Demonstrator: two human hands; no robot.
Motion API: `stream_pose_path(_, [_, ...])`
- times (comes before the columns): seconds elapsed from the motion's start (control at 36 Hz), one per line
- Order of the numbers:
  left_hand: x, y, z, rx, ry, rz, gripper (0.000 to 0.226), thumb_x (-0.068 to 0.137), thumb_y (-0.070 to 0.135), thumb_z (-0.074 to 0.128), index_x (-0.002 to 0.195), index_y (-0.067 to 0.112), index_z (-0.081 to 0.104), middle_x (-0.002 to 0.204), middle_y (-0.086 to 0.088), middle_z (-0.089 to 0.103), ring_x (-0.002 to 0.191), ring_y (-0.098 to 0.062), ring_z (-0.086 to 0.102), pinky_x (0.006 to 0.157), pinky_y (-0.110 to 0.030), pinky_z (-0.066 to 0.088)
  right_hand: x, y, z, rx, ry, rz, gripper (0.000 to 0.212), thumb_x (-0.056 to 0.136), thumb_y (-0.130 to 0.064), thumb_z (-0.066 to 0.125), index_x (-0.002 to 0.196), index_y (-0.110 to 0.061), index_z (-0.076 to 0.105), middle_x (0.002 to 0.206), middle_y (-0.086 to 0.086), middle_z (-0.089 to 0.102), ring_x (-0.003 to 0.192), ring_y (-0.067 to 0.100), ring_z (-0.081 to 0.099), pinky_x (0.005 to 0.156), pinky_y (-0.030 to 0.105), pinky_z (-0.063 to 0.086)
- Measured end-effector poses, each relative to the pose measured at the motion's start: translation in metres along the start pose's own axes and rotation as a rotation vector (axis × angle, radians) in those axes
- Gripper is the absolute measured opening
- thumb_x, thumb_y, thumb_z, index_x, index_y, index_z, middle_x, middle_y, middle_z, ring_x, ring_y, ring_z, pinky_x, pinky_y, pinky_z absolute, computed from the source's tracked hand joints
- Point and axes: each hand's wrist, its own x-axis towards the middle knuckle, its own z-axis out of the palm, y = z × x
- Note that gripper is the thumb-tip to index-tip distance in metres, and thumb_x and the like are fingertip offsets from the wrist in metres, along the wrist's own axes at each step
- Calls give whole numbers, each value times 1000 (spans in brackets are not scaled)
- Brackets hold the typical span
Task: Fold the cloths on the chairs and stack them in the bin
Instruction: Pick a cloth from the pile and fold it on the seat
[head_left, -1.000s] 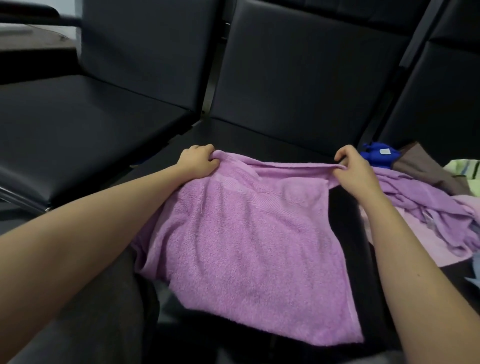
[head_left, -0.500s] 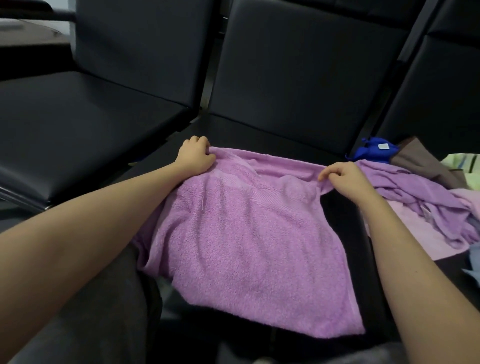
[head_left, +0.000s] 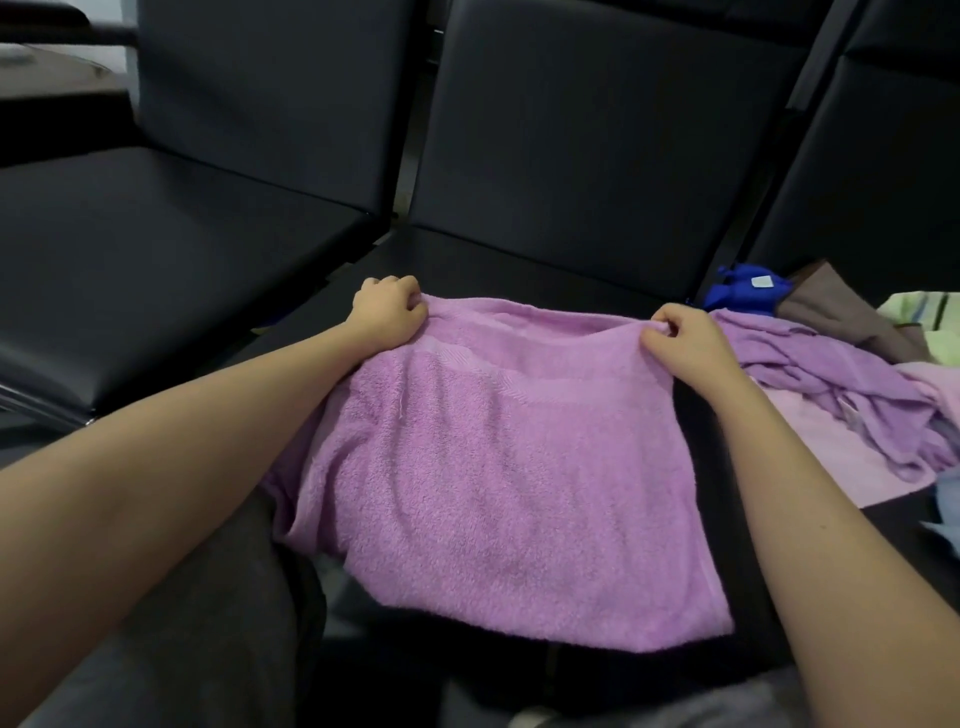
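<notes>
While purple towel (head_left: 509, 467) covers seat (head_left: 519, 265), left hand (head_left: 387, 312), right hand (head_left: 685, 340) pinch far corners, fingers (head_left: 400, 287) curled; blue cloth (head_left: 735, 296) tag (head_left: 762, 282) unreadable.

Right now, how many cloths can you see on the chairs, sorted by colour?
2 purple: purple towel, crumpled purple cloth
1 pale pink cloth
1 blue cloth
1 brown cloth
1 pale green cloth
1 light blue cloth, cut off at the edge
Total: 7

purple towel (head_left: 498, 467): is lying spread flat across the middle black chair (head_left: 597, 156), near edge hanging over the seat front at 6 o'clock | crumpled cloth pile (head_left: 831, 374): is sitting at the towel's 3 o'clock
</notes>
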Motion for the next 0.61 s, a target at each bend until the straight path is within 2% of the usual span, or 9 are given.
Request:
stream_pose_path(0.06, [-2, -1, -2, -57, 41, 6, 26, 90, 23, 55, 108, 5, 61, 107, -15, 64, 105, -35, 55, 88, -36, 43, -1, 2, -3, -6, -3, 9, 13, 88, -11, 50, 82, -6, 60, 74, 6, 54, 69, 18, 46, 57, 27, 35])
stream_pose_path(0.14, [-3, -2, -3, -132, 133, -20, 30, 86, 29, 65, 104, 5, 63, 106, -13, 65, 104, -29, 57, 81, -28, 38, -3, 8, -5, -38, -26, 23, 11, 89, -12, 54, 86, -3, 62, 79, 10, 57, 73, 19, 48, 59, 28, 37])
stream_pose_path(0.22, [-3, -4, -7, -112, 216, -7, 33, 83, 35, 70, 96, 6, 62, 101, -11, 66, 99, -27, 57, 73, -27, 35, -3, 12, -5, -50, -6, 22, 12, 90, -11, 54, 89, -1, 60, 81, 13, 57, 73, 19, 47, 57, 24, 35])
stream_pose_path(0.33, [0, -4, -15, -57, 202, 13, 32, 85, 35, 67, 99, 7, 63, 103, -12, 66, 99, -30, 58, 75, -31, 40, 0, 9, -8, -1, 52, 24, 6, 88, -8, 54, 93, -6, 56, 85, 9, 56, 77, 19, 48, 60, 26, 37])
stream_pose_path(0.44, [1, -7, -18, 89, 79, 67, 24, 91, 22, 57, 111, 10, 61, 111, -17, 64, 102, -36, 57, 77, -37, 44, -1, 14, -7, -95, -24, 111, 38, 84, -9, 55, 119, -25, 54, 94, -3, 61, 91, 21, 57, 85, 38, 47])
stream_pose_path(0.5, [0, -5, -20, 134, 43, 69, 27, 89, 26, 59, 113, 14, 56, 109, -14, 64, 99, -35, 58, 75, -38, 46, -7, 18, -8, -155, -49, 161, 45, 84, -11, 58, 127, -23, 55, 102, 1, 66, 97, 22, 59, 86, 35, 47])
stream_pose_path(0.56, [-4, 1, -24, 159, 44, 61, 37, 87, 28, 62, 121, 19, 53, 111, -10, 65, 101, -33, 59, 77, -38, 47, -12, 20, -7, -148, -16, 201, 33, 85, -9, 59, 117, -13, 65, 106, 8, 67, 100, 26, 60, 80, 29, 42])
stream_pose_path(0.61, [-7, 12, -27, 168, 91, 37, 33, 88, 22, 59, 121, 21, 61, 112, -7, 66, 102, -32, 60, 74, -33, 45, -14, 18, -3, -37, 69, 274, 25, 85, -6, 58, 107, -6, 70, 94, 10, 66, 85, 26, 61, 74, 29, 44])
